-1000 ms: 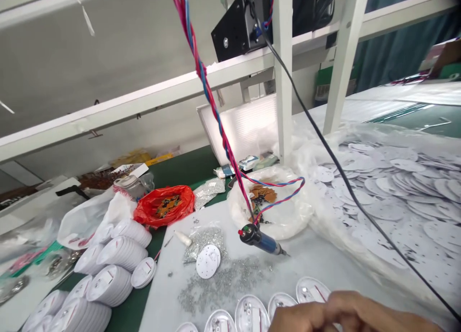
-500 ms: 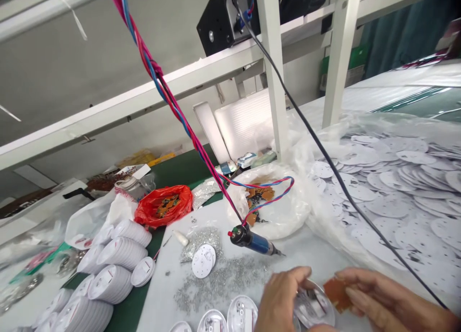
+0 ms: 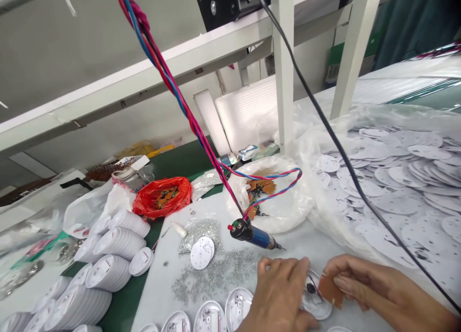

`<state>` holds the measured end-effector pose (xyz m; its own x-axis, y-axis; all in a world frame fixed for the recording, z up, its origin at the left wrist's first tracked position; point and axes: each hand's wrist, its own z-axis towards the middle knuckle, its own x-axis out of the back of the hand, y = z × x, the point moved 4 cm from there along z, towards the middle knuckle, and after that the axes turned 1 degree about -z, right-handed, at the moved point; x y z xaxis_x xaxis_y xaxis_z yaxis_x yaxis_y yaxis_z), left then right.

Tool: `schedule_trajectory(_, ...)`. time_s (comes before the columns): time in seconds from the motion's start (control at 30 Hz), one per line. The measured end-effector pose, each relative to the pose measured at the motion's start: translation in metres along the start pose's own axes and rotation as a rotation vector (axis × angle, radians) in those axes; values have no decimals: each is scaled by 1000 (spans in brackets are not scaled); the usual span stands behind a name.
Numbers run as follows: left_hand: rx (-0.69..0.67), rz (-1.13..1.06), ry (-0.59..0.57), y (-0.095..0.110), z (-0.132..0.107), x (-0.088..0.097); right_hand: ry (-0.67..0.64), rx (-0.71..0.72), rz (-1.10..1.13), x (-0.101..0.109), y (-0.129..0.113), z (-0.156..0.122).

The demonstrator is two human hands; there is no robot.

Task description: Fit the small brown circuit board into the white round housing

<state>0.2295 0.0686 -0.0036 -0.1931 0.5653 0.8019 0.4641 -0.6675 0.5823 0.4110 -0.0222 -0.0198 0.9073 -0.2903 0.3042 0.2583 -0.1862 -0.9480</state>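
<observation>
The left hand (image 3: 279,293) lies at 9 o'clock of a white round housing (image 3: 317,310), fingers loosely bent and covering that side; whether it grips the rim cannot be told. The right hand (image 3: 363,286), at 3 o'clock, is closed in a pinch on a brown board (image 3: 330,291), which hides the housing's right edge. The board's far corner sits behind the fingers, and the right forearm runs off the frame. Inside the housing, a dark round part (image 3: 310,288) shows, its wiring hard to make out. At 8 o'clock, a row of housings (image 3: 212,317) is cut off by the lower edge.

Bare surface (image 3: 311,243) opens at 12 o'clock, bounded by the plastic bag (image 3: 345,243) of white discs toward 1 and the screwdriver (image 3: 257,237) toward 10.

A second ago the hands were bunched together; now they are apart, with the housing between them.
</observation>
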Motion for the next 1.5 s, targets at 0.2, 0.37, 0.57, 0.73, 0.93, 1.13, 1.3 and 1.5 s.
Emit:
schedule_trajectory(0.2,36,-130,28,-1,2,-4,-101,35,-27,-9,-14,10)
schedule_trajectory(0.37,1,-164,88,-4,0,-8,-356,10,105,-15,-20,13)
schedule_trajectory(0.57,-15,-187,112,-3,-1,-6,-471,-3,38,-4,-6,15)
schedule_trajectory(0.73,-6,-215,88,-5,1,-5,-440,27,-154,-13,-2,20)
schedule_trajectory(0.93,-57,-208,96,-11,2,-13,-395,5,21,-3,-15,15)
schedule_trajectory(1.13,-5,-170,326,7,0,-25,-164,9,24,-3,-14,2)
schedule_trajectory(1.3,24,-250,355,14,-2,-32,20,-12,88,-12,-18,-4)
schedule_trajectory(1.5,41,-141,218,-8,-9,-27,-294,-37,61,3,-13,4)
